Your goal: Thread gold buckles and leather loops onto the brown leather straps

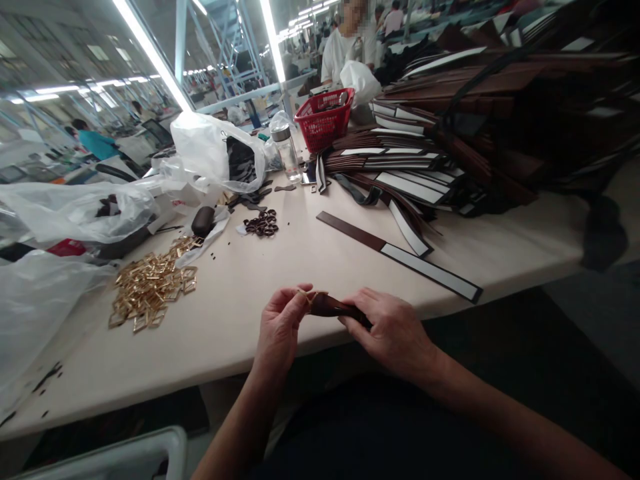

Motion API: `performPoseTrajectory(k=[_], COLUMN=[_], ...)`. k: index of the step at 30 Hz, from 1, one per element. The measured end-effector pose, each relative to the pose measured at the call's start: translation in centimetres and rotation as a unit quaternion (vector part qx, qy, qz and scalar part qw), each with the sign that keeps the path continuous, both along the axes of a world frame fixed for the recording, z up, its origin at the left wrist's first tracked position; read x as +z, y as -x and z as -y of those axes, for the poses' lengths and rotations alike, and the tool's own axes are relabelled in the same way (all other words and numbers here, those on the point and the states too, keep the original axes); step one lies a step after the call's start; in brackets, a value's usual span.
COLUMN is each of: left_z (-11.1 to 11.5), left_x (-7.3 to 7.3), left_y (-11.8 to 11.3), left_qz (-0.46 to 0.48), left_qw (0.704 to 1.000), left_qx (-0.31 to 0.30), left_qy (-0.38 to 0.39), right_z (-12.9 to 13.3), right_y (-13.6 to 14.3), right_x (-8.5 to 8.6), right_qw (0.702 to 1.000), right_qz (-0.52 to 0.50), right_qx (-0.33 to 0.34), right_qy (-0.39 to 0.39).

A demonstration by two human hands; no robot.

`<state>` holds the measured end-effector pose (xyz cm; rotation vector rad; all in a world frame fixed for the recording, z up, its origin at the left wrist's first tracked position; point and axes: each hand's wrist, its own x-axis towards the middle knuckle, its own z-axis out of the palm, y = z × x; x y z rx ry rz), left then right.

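Holding a short brown leather strap [334, 306] at the near edge of the table [280, 267], the person works with both hands close together. The left hand [279, 327] pinches one end of the strap, where a small gold buckle [306, 295] seems to sit between thumb and fingertips; the right hand [395, 330] is closed around the other end, steadying it. By the look of it, the buckle is being fitted onto the strap's end, and the work appears partway done. Seating it likely calls for a firm grip from the right hand while the left feeds the leather through the frame.

Farther out to the left lies a heap of gold buckles [150, 287], then a cluster of dark rings [263, 224]. A long brown strip [400, 255] with a white section lies to the right. Beyond these are plastic bags [210, 150], a red basket [325, 120] and a tall stack of brown strips [450, 133].
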<state>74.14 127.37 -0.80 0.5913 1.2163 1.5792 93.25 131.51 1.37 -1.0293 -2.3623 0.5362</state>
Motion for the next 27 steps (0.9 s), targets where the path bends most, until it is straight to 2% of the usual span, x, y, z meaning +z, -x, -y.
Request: performPoseTrajectory(k=[5, 8, 11, 14, 17, 20, 27], left_z=[0.6, 0.9, 1.1, 1.1, 1.2, 1.4, 1.6], left_x=[-1.3, -1.8, -1.4, -0.6, -0.3, -1.0, -3.3], left_y=[-0.9, -1.6, -1.7, -1.1, -0.6, -0.8, -2.5], left_qz=[-0.009, -0.095, -0.177, -0.202, -0.200, -0.182, -0.114], left_qw=[0.999, 0.995, 0.983, 0.979, 0.979, 0.983, 0.993], left_qx=[-0.028, -0.028, 0.000, 0.018, 0.020, 0.003, -0.011], left_qy=[-0.012, -0.028, -0.038, -0.037, -0.035, -0.025, 0.010], right_z=[0.2, 0.0, -0.4, -0.8, -0.9, -0.7, -0.2], right_y=[0.9, 1.6, 1.5, 0.7, 0.0, 0.3, 1.9], right_x=[-1.3, -1.2, -0.5, 0.1, 0.2, -0.2, -1.8], right_qw=[0.999, 0.998, 0.985, 0.944, 0.907, 0.899, 0.945], right_qz=[-0.013, -0.023, -0.045, -0.067, -0.098, -0.123, -0.137], right_qx=[-0.033, -0.048, -0.019, 0.059, 0.098, 0.105, 0.069], right_qy=[0.006, 0.039, 0.165, 0.318, 0.397, 0.406, 0.290])
